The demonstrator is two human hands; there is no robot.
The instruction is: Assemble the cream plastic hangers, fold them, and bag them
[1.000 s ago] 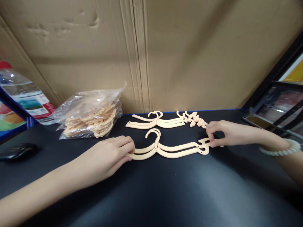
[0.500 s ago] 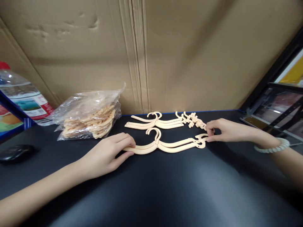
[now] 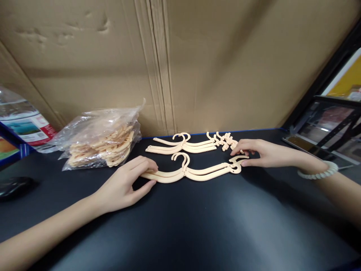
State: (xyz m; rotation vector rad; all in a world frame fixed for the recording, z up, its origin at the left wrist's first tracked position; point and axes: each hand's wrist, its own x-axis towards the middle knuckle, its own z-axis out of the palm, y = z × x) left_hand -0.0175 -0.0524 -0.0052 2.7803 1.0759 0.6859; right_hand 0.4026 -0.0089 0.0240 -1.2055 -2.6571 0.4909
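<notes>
A small stack of cream plastic hangers [image 3: 194,172] lies flat on the black table [image 3: 197,226]. My left hand [image 3: 126,184] pinches the stack's left end between thumb and fingers. At the stack's right end rests my right hand [image 3: 254,153], thumb against the hanger tips and fingers reaching toward a little heap of cream clips [image 3: 227,140]. A bead bracelet is on that wrist. Behind lies a second stack of hangers [image 3: 182,145].
A clear plastic bag of more hangers [image 3: 100,145] sits at the back left. A water bottle [image 3: 22,120] and a black mouse [image 3: 14,185] are at the far left. A tablet on a stand [image 3: 327,131] is at the right. A cardboard wall [image 3: 180,64] closes the back.
Both hands slid the near hanger stack a little farther from me. My right hand's fingers have spread out toward the small clips.
</notes>
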